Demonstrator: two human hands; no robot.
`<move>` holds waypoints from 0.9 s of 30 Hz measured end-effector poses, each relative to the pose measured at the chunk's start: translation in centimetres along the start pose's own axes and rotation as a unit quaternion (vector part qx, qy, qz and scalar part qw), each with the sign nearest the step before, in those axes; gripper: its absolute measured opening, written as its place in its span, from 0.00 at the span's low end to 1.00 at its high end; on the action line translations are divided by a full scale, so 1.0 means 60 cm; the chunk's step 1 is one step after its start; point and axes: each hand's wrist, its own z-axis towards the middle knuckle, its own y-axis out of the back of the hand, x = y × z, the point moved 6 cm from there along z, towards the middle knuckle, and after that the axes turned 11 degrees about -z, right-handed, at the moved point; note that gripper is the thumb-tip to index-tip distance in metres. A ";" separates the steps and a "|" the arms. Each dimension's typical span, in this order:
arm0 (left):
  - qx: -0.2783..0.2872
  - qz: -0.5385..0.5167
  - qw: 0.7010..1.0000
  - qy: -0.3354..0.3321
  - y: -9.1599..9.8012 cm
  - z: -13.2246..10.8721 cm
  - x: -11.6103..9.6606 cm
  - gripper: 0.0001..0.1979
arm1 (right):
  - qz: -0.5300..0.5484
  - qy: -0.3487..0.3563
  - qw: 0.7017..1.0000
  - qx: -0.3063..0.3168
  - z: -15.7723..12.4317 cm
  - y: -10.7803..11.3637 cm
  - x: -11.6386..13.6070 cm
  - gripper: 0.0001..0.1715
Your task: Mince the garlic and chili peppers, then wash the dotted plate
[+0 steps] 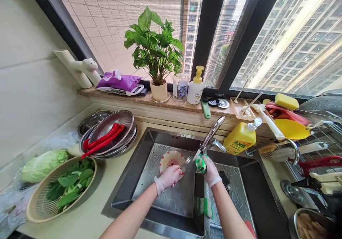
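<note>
While a metal spoon (188, 159) is gripped by the fingers of the left hand (170, 176) over the left basin (145, 189), a green-and-white scrubber (200, 164) is clasped in the right hand (211, 172); washing seems in hand, and spoon-to-scrubber contact is called for.

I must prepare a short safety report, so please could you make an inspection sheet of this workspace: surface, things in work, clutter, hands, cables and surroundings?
Surface: double sink, wet with drops; pale counter around it.
Job's things: metal utensil, perhaps a spoon, near the tap; patterned bowl in the left basin; green-and-white scrubber.
Clutter: second scrubber on the divider; yellow AXE bottle behind the sink; basket of leafy greens and stacked strainers to the left.
Hands: both gloved; left hand holds the metal utensil, right hand the green-and-white scrubber.
Cables: nothing seen.
Surroundings: potted plant and pump bottle on the windowsill; tall buildings outside.
</note>
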 end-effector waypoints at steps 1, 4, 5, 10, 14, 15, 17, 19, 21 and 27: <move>-0.023 0.039 0.999 0.006 0.000 0.001 -0.003 0.18 | 0.003 -0.011 1.000 0.006 -0.012 -0.003 -0.007 0.22; -0.074 0.229 0.969 -0.046 -0.021 0.006 -0.032 0.19 | 0.005 -0.026 1.000 0.006 -0.048 -0.023 -0.037 0.22; -0.078 0.272 0.957 -0.060 -0.033 0.006 -0.040 0.20 | 0.002 -0.025 1.000 -0.002 -0.056 -0.029 -0.046 0.22; -0.042 0.152 0.987 -0.038 -0.074 0.001 -0.037 0.15 | -0.025 -0.008 0.999 -0.040 -0.060 -0.029 -0.062 0.22; 0.019 -0.016 0.998 0.053 -0.085 0.011 -0.012 0.19 | -0.068 0.009 0.998 0.006 -0.055 -0.034 -0.043 0.22; 0.019 -0.012 0.998 0.054 -0.084 0.016 -0.014 0.19 | -0.080 0.015 0.997 0.016 -0.054 -0.039 -0.037 0.23; -0.003 -0.004 0.999 0.046 -0.077 0.028 -0.021 0.16 | -0.106 0.030 0.994 0.022 -0.051 -0.050 -0.024 0.22; -0.034 0.018 0.999 0.021 -0.068 0.037 -0.034 0.13 | -0.131 0.049 0.990 0.009 -0.044 -0.059 -0.011 0.19; -0.059 0.044 0.997 -0.007 -0.060 0.039 -0.048 0.13 | -0.155 0.068 0.986 -0.013 -0.033 -0.062 0.004 0.16; -0.064 0.066 0.996 -0.018 -0.044 0.013 -0.048 0.14 | -0.171 0.083 0.978 -0.089 0.010 -0.019 0.045 0.16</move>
